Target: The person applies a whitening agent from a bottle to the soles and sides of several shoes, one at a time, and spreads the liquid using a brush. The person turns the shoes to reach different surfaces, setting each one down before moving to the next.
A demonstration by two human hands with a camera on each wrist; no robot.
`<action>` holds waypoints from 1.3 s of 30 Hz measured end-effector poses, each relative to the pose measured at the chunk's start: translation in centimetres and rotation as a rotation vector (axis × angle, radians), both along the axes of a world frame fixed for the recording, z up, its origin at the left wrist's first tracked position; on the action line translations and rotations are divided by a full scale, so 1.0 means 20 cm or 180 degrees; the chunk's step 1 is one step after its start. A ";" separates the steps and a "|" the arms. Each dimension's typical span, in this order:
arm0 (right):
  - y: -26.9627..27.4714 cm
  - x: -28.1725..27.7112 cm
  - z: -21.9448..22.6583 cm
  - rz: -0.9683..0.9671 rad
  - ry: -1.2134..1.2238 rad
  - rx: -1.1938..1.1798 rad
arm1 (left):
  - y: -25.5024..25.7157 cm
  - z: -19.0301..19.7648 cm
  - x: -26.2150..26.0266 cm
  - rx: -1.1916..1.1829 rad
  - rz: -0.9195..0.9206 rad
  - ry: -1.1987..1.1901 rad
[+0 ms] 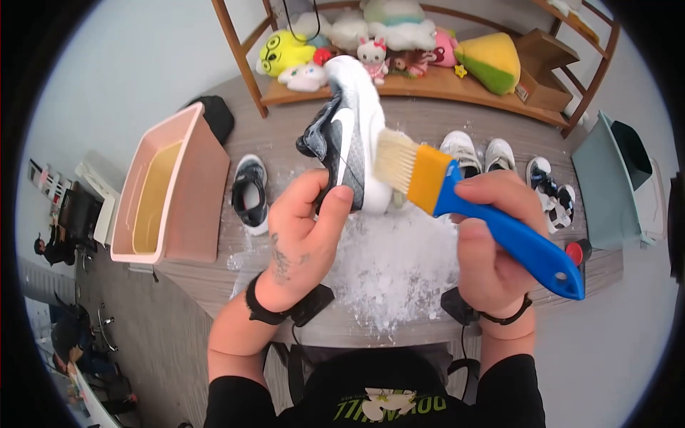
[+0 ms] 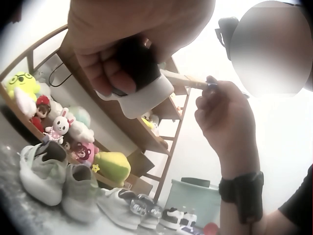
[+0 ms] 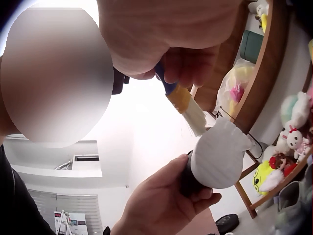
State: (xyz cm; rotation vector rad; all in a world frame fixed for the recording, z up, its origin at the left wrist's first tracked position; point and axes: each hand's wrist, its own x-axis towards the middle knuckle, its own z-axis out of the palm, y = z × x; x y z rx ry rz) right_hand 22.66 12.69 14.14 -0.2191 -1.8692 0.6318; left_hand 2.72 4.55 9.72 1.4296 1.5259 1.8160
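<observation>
Desk (image 1: 285,128) carries white powder (image 1: 389,267); above it, we hold shoe (image 1: 345,139) and brush (image 1: 427,180).
Our left hand (image 1: 303,232) grips the raised shoe by one end, perhaps so the bristles (image 1: 392,157) can reach its pale sole (image 1: 372,121); our right hand (image 1: 489,269) grips the brush's handle (image 1: 546,262).

Black shirt (image 1: 399,366), seemingly green lettering (image 1: 430,404).

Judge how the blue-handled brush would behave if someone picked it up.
The brush should be easy to lift, given its slim build. Its thick, one-piece-looking handle will probably stay stiff. The bristles would likely bend under a push, being fine, long and free at their tips.
</observation>
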 end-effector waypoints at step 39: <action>0.20 -0.09 -0.17 0.0468 0.0552 0.1175 | 0.06 0.14 -0.10 0.0340 -0.1458 -0.4410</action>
